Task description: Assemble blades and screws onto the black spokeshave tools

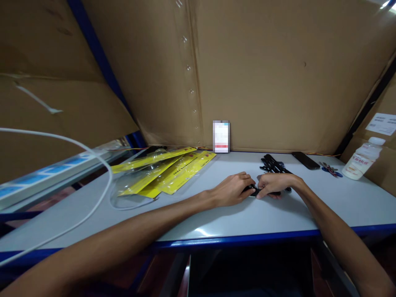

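My left hand [232, 189] and my right hand [273, 184] meet over the grey table [93, 206], both pinching one small black part [254, 190] that lies between their fingertips. Most of that part is hidden by the fingers. Just behind my right hand lies a pile of several similar black parts [274, 163]. A fan of clear bags with yellow header cards [163, 171] rests to the left of my left hand.
A small white card [221, 136] leans on the cardboard wall at the back. A black phone [306, 160], keys [330, 169] and a white bottle [362, 159] sit at the right. A white cable [102, 194] loops over the left side. The table's blue front edge [241, 238] is close.
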A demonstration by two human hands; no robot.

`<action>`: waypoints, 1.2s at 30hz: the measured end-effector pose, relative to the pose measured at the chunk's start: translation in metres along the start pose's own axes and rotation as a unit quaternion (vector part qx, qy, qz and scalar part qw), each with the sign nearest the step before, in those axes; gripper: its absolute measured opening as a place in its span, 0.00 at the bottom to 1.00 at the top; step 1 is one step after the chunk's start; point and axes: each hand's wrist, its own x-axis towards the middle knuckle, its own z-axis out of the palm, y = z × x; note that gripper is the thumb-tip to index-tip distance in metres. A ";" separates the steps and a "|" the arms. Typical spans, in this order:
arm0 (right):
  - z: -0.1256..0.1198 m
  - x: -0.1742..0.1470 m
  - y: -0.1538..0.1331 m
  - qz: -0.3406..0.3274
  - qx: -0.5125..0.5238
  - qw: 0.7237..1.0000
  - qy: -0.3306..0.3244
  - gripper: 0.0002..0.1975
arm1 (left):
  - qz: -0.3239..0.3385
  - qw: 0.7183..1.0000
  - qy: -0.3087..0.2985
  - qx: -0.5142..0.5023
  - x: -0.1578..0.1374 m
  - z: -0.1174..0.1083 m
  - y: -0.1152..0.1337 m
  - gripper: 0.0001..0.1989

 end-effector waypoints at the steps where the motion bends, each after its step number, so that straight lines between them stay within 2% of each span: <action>1: 0.000 0.000 0.000 0.000 0.000 1.000 0.000 0.20 | 0.002 1.000 0.001 -0.004 0.000 0.000 0.000 0.11; 7: 0.000 0.001 0.000 -0.001 0.009 1.000 -0.005 0.18 | 0.006 1.000 -0.003 -0.014 -0.002 0.000 -0.003 0.14; 16: 0.000 -0.001 -0.004 0.010 0.001 1.000 -0.004 0.20 | 0.011 0.998 0.011 -0.068 0.001 0.002 -0.009 0.17; 21: 0.000 -0.001 -0.004 0.012 0.001 1.000 0.000 0.18 | 0.017 0.997 0.008 -0.078 0.001 0.001 -0.007 0.17; 26: 0.000 -0.001 -0.003 0.007 -0.002 1.000 -0.003 0.19 | 0.005 0.998 0.030 -0.058 -0.001 0.000 0.001 0.15; 36: 0.001 -0.001 -0.005 0.006 -0.010 1.000 0.002 0.21 | 0.028 0.999 0.022 -0.007 -0.001 -0.001 0.004 0.13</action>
